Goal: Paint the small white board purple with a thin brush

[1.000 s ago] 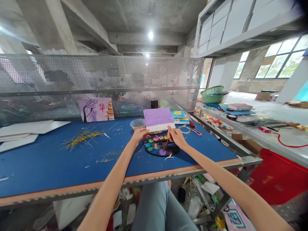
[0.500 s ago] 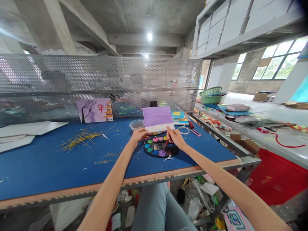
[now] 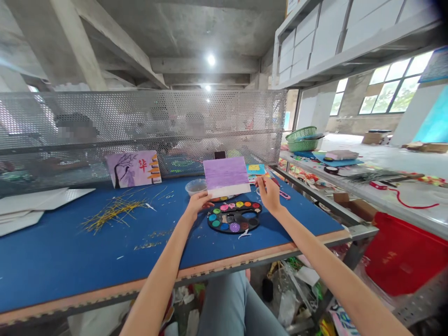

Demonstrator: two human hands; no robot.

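My left hand (image 3: pixel 200 204) is closed on the lower left corner of a small board (image 3: pixel 227 172), tilted up above the paint set. Purple paint covers most of the board, and a white strip runs along its lower edge. To the right of the board, my right hand (image 3: pixel 269 192) is raised and pinched round a thin red paintbrush, now mostly hidden by the fingers. Below both hands lies a black palette (image 3: pixel 232 217) of several round colours, purple among them. A clear plastic bowl (image 3: pixel 196 187) stands behind my left hand.
A finished-looking purple picture (image 3: pixel 133 169) leans against the perforated metal screen (image 3: pixel 224 112). Yellow stalks (image 3: pixel 114 212) and white boards (image 3: pixel 35 203) lie on the left. A pink cutter (image 3: pixel 285 195) is at the right, beyond my right hand. A shelf with green baskets (image 3: pixel 301 138) adjoins the table.
My right hand has lifted the paintbrush from the purple paint and moved up and right, away from the board's lower edge. My left hand still holds the board. The view has shifted slightly.
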